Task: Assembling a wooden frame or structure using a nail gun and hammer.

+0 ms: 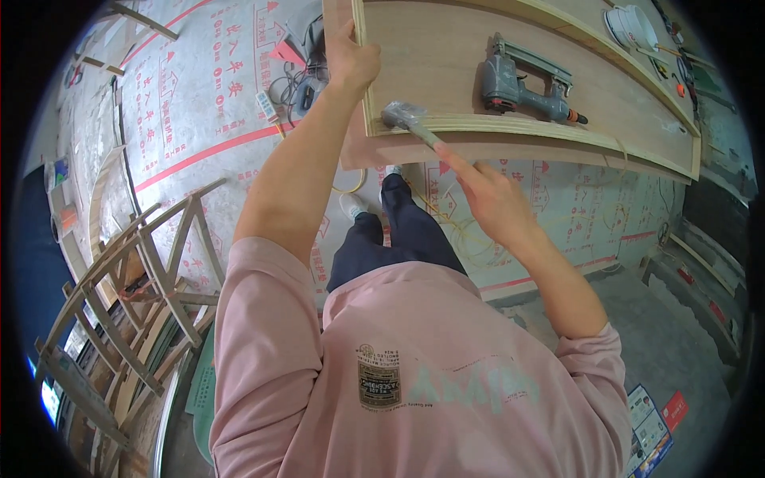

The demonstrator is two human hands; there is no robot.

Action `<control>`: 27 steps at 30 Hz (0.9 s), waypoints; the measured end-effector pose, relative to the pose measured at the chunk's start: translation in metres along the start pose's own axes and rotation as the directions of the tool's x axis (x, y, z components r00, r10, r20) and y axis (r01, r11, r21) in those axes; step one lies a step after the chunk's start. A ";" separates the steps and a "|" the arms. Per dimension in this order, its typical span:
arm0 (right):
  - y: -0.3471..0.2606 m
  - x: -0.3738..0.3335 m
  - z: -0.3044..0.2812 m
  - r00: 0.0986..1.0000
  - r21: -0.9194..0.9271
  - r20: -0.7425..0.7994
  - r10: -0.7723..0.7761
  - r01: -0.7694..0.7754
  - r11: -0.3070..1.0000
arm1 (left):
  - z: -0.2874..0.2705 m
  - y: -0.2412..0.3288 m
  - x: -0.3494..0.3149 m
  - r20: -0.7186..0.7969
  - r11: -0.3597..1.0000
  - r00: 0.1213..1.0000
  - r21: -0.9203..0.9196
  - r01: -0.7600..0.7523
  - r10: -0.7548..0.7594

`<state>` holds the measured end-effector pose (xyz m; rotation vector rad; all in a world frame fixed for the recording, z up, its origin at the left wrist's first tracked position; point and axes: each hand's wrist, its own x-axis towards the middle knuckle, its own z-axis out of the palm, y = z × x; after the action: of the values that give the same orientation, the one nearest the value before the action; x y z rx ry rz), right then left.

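Head view: looking down past a pink shirt at a plywood workpiece on a raised bench.
Hidden: far end of the curved plywood panel runs out of frame at the top; the left palm is out of sight behind the panel's edge; the hammer's grip end is covered by the right hand.
Hard to make out: small items at far right on the bench, blurred by the lens rim.
Left hand: clamped over the near-left corner of the panel, thumb on top, fingers wrapped round the edge.
Right hand: closed on the handle of a hammer, forefinger stretched along it.
Hammer: grey metal head resting on the pale curved edging strip at the panel's near-left corner.
Panel: brown veneered face, pale layered edge, long bowed outline.
Nail gun: grey, lying on the panel, right of the hammer, well apart from both hands.
Left side: curved timber frames stacked on the floor.
Floor: protective sheeting with red print, a tangle of cable far of the left hand.
Far right: white bowl-like object.
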<state>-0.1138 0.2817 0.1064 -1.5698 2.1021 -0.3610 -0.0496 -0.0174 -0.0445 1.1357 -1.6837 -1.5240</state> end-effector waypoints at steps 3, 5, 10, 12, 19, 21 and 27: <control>0.002 0.005 -0.002 0.993 -0.052 0.099 0.067 -0.062 0.997 | 0.001 0.003 0.001 -0.007 0.998 1.000 0.061 0.007 -0.007; 0.000 0.004 -0.004 0.991 -0.052 0.118 0.064 -0.058 0.997 | -0.002 0.007 -0.004 -0.020 0.996 1.000 0.093 -0.009 0.011; 0.013 0.009 0.003 1.000 0.247 -0.009 -0.026 0.028 0.969 | -0.024 0.015 -0.033 0.127 0.991 0.990 -0.111 0.077 -0.063; 0.009 0.010 -0.009 0.991 0.343 0.092 0.094 -0.120 0.932 | -0.036 0.001 -0.068 0.139 0.968 0.977 -0.171 0.184 -0.161; 0.019 0.020 -0.019 0.962 0.416 0.226 0.152 -0.237 0.878 | -0.037 0.015 -0.161 0.171 0.906 0.955 -0.313 0.285 -0.242; 0.020 0.020 -0.020 0.972 0.450 0.203 0.118 -0.200 0.871 | -0.036 0.014 -0.160 0.156 0.887 0.941 -0.317 0.337 -0.302; 0.021 0.022 -0.027 0.973 0.451 0.214 0.086 -0.177 0.875 | -0.051 0.004 -0.121 0.246 0.926 0.926 -0.175 0.334 -0.287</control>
<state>-0.1498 0.2649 0.1144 -1.1228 1.7914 -0.5964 0.0490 0.0656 -0.0183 1.1986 -1.4745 -2.0420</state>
